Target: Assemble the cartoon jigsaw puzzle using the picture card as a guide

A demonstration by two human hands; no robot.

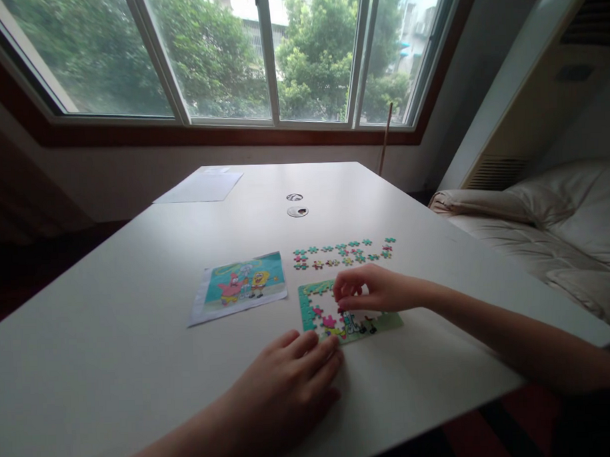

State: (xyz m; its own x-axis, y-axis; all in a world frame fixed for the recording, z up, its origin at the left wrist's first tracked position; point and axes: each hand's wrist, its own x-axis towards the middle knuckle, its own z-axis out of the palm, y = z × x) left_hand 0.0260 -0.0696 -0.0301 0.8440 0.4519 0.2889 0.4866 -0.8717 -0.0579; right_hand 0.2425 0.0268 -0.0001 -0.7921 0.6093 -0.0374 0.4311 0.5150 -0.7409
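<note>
A partly assembled jigsaw puzzle [308,320] lies on the white table, its green border joined and its middle partly bare. Over its upper middle is my right hand [372,287], thumb and fingers curled in a pinch around a small, dark-looking puzzle piece [340,310], mostly hidden by the fingertips. My left hand [295,372] rests flat, its fingertips at the puzzle's lower left edge. Behind the puzzle, several loose puzzle pieces [347,261] are spread in rows. A printed cartoon picture sheet [244,282] lies to the left.
White paper sheets [201,187] lie at the table's far left corner. Two round grommets [298,211] sit in the white tabletop [138,314] towards the back. A pale sofa [525,227] stands along the right side, and windows are beyond the far edge.
</note>
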